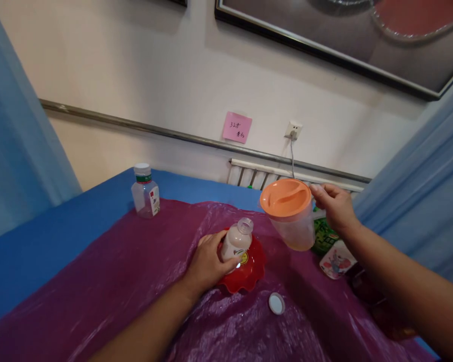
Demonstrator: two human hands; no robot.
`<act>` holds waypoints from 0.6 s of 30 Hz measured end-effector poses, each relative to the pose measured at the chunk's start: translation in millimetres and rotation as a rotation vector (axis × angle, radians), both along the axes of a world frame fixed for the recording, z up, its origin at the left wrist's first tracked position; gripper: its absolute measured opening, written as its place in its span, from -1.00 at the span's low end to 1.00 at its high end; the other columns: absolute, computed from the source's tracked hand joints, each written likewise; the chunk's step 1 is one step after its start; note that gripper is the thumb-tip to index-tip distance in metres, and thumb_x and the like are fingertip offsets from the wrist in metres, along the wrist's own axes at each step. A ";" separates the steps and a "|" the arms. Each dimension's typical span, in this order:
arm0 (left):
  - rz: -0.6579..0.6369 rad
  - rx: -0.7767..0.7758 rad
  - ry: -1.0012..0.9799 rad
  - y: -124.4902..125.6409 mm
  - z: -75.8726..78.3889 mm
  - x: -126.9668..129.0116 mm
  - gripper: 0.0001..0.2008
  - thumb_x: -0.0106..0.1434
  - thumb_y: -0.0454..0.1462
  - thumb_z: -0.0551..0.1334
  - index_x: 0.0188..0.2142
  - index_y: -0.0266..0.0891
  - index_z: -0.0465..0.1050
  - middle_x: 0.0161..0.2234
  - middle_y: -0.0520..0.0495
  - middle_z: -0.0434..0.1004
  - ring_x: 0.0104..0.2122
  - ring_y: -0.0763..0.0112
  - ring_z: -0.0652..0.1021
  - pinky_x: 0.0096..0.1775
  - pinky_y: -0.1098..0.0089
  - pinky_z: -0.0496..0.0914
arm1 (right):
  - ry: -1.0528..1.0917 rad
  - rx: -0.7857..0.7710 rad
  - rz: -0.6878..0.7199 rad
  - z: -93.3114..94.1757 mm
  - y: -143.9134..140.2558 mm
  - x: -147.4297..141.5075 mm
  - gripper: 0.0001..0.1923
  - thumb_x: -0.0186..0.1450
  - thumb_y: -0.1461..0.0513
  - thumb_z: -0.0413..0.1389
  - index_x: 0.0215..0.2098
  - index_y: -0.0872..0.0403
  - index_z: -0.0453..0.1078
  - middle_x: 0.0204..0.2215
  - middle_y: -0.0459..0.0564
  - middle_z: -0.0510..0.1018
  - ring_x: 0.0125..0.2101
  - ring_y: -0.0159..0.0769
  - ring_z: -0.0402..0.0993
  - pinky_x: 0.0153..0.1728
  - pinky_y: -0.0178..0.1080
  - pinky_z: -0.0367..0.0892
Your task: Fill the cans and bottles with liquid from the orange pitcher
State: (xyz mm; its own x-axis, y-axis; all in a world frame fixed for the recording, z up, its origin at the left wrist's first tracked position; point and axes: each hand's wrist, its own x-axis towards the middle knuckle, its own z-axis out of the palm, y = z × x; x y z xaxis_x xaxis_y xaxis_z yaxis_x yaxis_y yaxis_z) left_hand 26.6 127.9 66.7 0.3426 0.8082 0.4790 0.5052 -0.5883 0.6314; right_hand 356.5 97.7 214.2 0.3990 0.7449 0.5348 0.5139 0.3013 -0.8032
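My left hand [211,259] is wrapped round a small clear bottle [237,240] with a printed label and an uncapped mouth. The bottle tilts slightly to the right over a red scalloped dish [254,269]. In my right hand [334,206] is the handle of a translucent pitcher [294,229] with an orange lid [287,197]. It is held up to the right of the bottle, a little liquid showing at its bottom. A round white cap [277,303] lies on the purple plastic sheet, in front of the dish and to its right.
A capped clear bottle with a green neck band [145,193] stands at the back left. At the right, partly behind my right arm, are a green package [324,236] and a white container with a pink print [336,260]. Purple plastic sheet [136,271] covers the blue surface [18,271].
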 end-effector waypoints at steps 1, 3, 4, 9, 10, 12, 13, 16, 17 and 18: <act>0.000 -0.002 0.008 -0.2 0.2 0.0 -0.39 0.03 -0.13 0.48 0.09 -0.13 0.48 -0.01 -0.15 0.66 -0.04 0.02 0.61 0.04 0.06 0.44 | -0.049 -0.009 0.015 8.7 -1.2 -3.8 -0.45 0.09 -0.20 0.35 -0.61 0.01 0.29 -0.65 -0.21 0.19 -0.58 -0.40 0.09 -0.55 -0.29 0.04; 0.005 -0.006 0.017 -0.7 0.5 -0.1 -0.36 0.02 -0.13 0.49 0.10 -0.14 0.47 -0.01 -0.16 0.66 -0.04 0.00 0.60 0.05 0.04 0.43 | -0.178 -0.022 0.042 23.2 -2.8 -12.1 -0.42 0.11 -0.20 0.33 -0.64 0.00 0.24 -0.66 -0.21 0.15 -0.58 -0.42 0.05 -0.55 -0.29 0.00; 0.009 -0.004 0.018 -1.0 0.6 -0.3 -0.36 0.02 -0.12 0.49 0.11 -0.14 0.47 -0.01 -0.16 0.65 -0.03 0.00 0.59 0.04 0.04 0.43 | -0.248 -0.027 0.053 29.0 -3.3 -16.1 -0.41 0.12 -0.20 0.32 -0.66 0.00 0.21 -0.66 -0.21 0.12 -0.59 -0.42 0.03 -0.55 -0.28 -0.03; 0.018 0.018 0.017 -3.3 0.8 -0.9 -0.36 0.02 -0.09 0.49 0.11 -0.12 0.49 -0.02 -0.16 0.65 -0.03 0.00 0.58 0.03 0.05 0.43 | -0.433 -0.007 0.066 45.9 -2.8 -29.0 -0.46 0.18 -0.18 0.26 -0.62 0.01 0.25 -0.65 -0.20 0.11 -0.58 -0.42 0.01 -0.56 -0.29 -0.07; 0.021 0.018 0.019 -3.7 0.8 -0.9 -0.36 0.02 -0.09 0.49 0.11 -0.12 0.49 -0.02 -0.16 0.65 -0.03 0.00 0.58 0.04 0.05 0.43 | -0.447 -0.006 0.071 47.9 -2.3 -30.6 -0.47 0.19 -0.18 0.26 -0.62 0.01 0.26 -0.65 -0.20 0.11 -0.58 -0.43 0.01 -0.56 -0.29 -0.07; 0.027 0.015 0.020 -4.4 0.8 -1.0 -0.35 0.01 -0.09 0.49 0.11 -0.13 0.49 -0.02 -0.17 0.64 -0.03 -0.01 0.58 0.04 0.04 0.42 | -0.471 -0.017 0.090 51.6 -1.4 -33.5 -0.46 0.19 -0.18 0.25 -0.62 0.01 0.25 -0.66 -0.20 0.11 -0.59 -0.44 0.01 -0.58 -0.30 -0.07; 0.030 0.016 0.021 -4.6 0.8 -1.1 -0.35 0.00 -0.09 0.49 0.11 -0.13 0.49 -0.02 -0.17 0.64 -0.03 -0.02 0.58 0.04 0.03 0.42 | -0.483 -0.025 0.099 53.5 -1.2 -35.1 -0.46 0.19 -0.18 0.24 -0.62 0.01 0.24 -0.66 -0.20 0.11 -0.60 -0.44 0.00 -0.58 -0.30 -0.08; 0.033 0.024 0.022 -4.8 1.0 -1.4 -0.34 0.00 -0.10 0.50 0.11 -0.13 0.49 -0.03 -0.17 0.65 -0.03 -0.03 0.58 0.04 0.02 0.42 | -0.536 -0.027 0.110 59.5 -1.5 -40.4 -0.46 0.20 -0.16 0.24 -0.64 0.01 0.22 -0.67 -0.19 0.12 -0.61 -0.45 0.00 -0.60 -0.30 -0.09; 0.035 0.027 0.022 -4.9 1.0 -1.5 -0.34 0.00 -0.11 0.50 0.11 -0.13 0.49 -0.03 -0.17 0.65 -0.04 -0.02 0.58 0.04 0.02 0.42 | -0.557 -0.024 0.111 61.4 -1.9 -42.2 -0.46 0.20 -0.15 0.24 -0.64 0.01 0.21 -0.67 -0.19 0.12 -0.61 -0.45 0.01 -0.60 -0.30 -0.08; 0.039 0.029 0.022 -4.9 1.0 -1.6 -0.34 0.00 -0.11 0.50 0.11 -0.13 0.49 -0.03 -0.17 0.64 -0.04 -0.02 0.58 0.04 0.02 0.42 | -0.578 -0.020 0.113 63.0 -2.3 -43.9 -0.47 0.20 -0.14 0.24 -0.65 0.00 0.21 -0.68 -0.19 0.12 -0.61 -0.45 0.01 -0.60 -0.30 -0.08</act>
